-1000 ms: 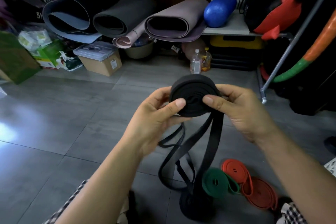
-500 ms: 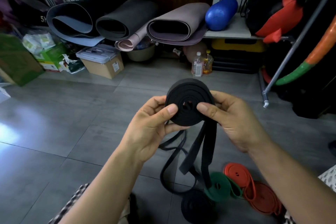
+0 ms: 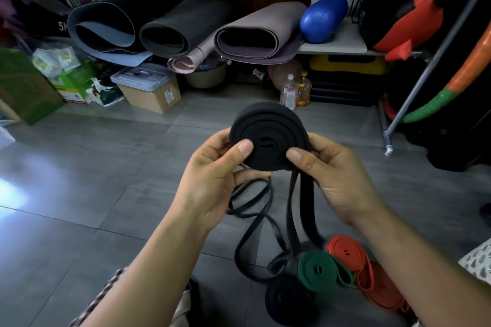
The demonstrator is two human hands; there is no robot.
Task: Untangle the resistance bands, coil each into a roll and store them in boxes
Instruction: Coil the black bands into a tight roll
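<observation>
I hold a half-wound roll of black resistance band (image 3: 268, 125) up in front of me. My left hand (image 3: 212, 180) pinches its left side with the thumb on the face. My right hand (image 3: 337, 175) pinches the right side the same way. The unwound tail (image 3: 305, 202) hangs from the roll down to the floor, where a thinner black band (image 3: 252, 223) lies in loose loops. On the floor below sit a coiled black roll (image 3: 288, 300), a coiled green roll (image 3: 318, 271) and red coiled bands (image 3: 345, 249).
Grey tiled floor (image 3: 106, 167) spreads ahead. Rolled yoga mats (image 3: 255, 34) and a blue foam roller (image 3: 322, 17) lie on a low shelf at the back. A cardboard box with a clear lidded case (image 3: 148, 87) and two bottles (image 3: 295, 90) stand on the floor. A metal rack pole (image 3: 414, 93) slants at the right.
The roll has turned between my thumbs and grown by a wrap, and the hanging tail has shortened. The view has dropped a little.
</observation>
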